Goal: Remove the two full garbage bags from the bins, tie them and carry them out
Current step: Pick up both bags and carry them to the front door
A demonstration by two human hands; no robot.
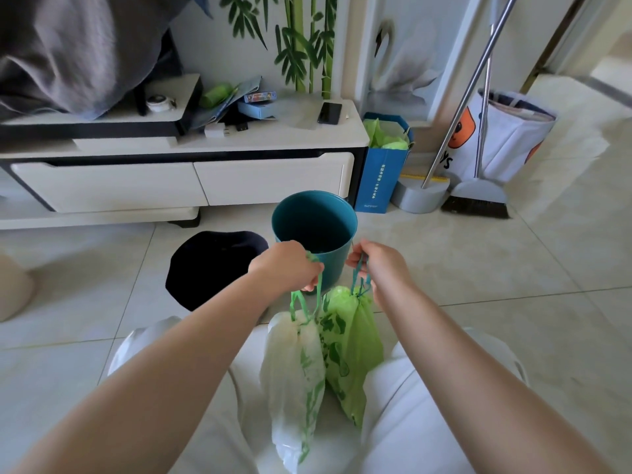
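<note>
Fingers of left hand [289, 265]: curled closed around the green drawstring loop of the white garbage bag [294, 381], which hangs straight down from the fist. Grip by the cord alone, probably so the bag's own weight keeps its mouth cinched.

Fingers of right hand [379, 265]: closed likewise around the teal drawstring of the green garbage bag [352, 350], the cord passing down from the knuckles to a gathered neck just below.

Position, both bags: directly in front of the teal bin [314, 230], on the near side of it, touching each other side by side and hanging between the person's knees. White bag to the left, green to the right, each below its own fist. Whether either rests on the floor cannot be told.

Teal bin: upright, without a liner; little visible inside.

Dark bin [213, 265]: just left of the teal bin, interior too dark to read.

Broom [478, 196]: well right of the teal bin, against the wall.

Judgement: bags out and drawn shut; carrying out appears to remain.
</note>
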